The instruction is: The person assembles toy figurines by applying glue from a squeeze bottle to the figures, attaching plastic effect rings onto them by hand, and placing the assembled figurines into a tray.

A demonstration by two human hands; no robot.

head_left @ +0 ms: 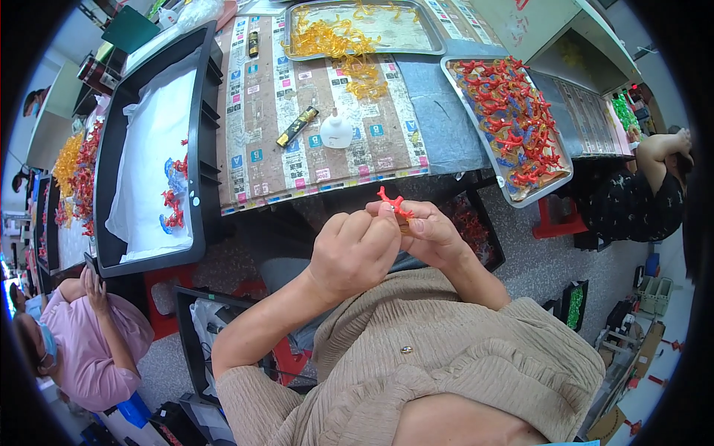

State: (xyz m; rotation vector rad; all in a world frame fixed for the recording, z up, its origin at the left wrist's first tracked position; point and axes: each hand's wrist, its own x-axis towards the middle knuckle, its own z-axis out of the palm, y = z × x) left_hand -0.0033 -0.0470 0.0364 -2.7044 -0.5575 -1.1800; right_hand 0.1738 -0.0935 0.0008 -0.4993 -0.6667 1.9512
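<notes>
Both hands meet in front of my chest, below the table's near edge. Pinched between them is a small red branched plastic piece (390, 198), its prongs sticking up above the fingertips. My left hand (353, 245) is curled with thumb and forefinger on the piece. My right hand (433, 230) grips it from the other side; a bit of amber shows below it between the fingers. Similar red pieces, mixed with blue ones, fill a metal tray (567, 177) on the right. A few red and blue pieces (172, 201) lie on white paper in the black bin (201, 149) at left.
On the patterned table (245, 163) stand a white squeeze bottle (336, 131) and two black-and-gold boxes, one near the bottle (297, 126). A far metal tray (401, 37) holds amber strips (327, 37). Co-workers sit at left (97, 334) and right (639, 193).
</notes>
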